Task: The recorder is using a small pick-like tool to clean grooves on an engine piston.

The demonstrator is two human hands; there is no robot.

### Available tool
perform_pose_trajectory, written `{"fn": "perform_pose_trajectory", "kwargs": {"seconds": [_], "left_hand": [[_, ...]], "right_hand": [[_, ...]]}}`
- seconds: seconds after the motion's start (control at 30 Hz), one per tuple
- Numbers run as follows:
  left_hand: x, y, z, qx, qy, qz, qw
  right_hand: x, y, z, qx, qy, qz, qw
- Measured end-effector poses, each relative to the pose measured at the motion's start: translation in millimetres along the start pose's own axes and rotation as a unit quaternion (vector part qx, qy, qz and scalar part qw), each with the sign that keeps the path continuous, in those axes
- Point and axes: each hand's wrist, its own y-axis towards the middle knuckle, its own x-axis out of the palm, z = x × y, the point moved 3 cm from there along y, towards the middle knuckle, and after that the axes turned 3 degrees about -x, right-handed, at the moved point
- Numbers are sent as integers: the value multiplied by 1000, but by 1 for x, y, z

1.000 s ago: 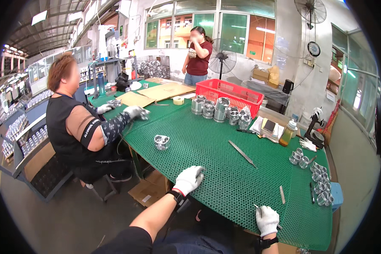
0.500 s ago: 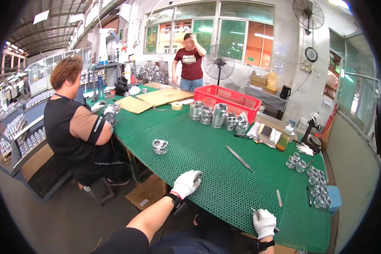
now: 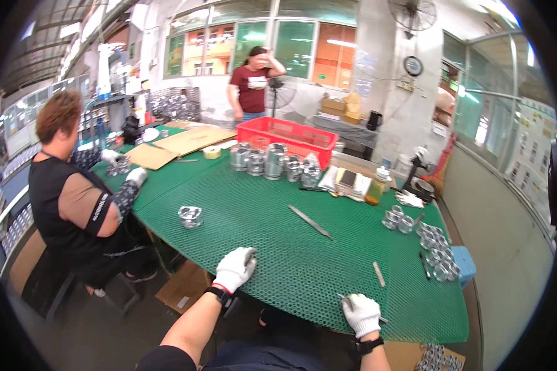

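The left hand [image 3: 235,269], in a white glove, rests palm-down on the near edge of the green mat [image 3: 272,247], fingers loosely curled and holding nothing. At its three o'clock the right hand [image 3: 361,314], also gloved, is closed around a thin metal tool [image 3: 382,320] whose tip pokes out past the knuckles. A long flat file [image 3: 310,222] lies at one o'clock from the left hand, well apart, and a single metal part [image 3: 190,216] sits at eleven o'clock. This looks like a pause at the bench with a tool just taken up; the next move probably calls for bringing a part within reach.
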Motion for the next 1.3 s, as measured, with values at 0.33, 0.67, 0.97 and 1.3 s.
{"fn": "perform_pose_trajectory", "kwargs": {"seconds": [0.33,0.67,0.97,1.3], "left_hand": [[-1,-3,3,26,-21,14,999],[-76,221,190,159,76,-19,984],[-132,105,281,447,0,71,892],[-78,-86,69,118,-104,-161,974]], "right_hand": [[-5,0,-1,11,9,-9,1000],[-8,2,-4,24,4,-23,999],[-9,2,-1,20,8,-14,1000],[-13,5,-1,18,5,-47,999]]}}
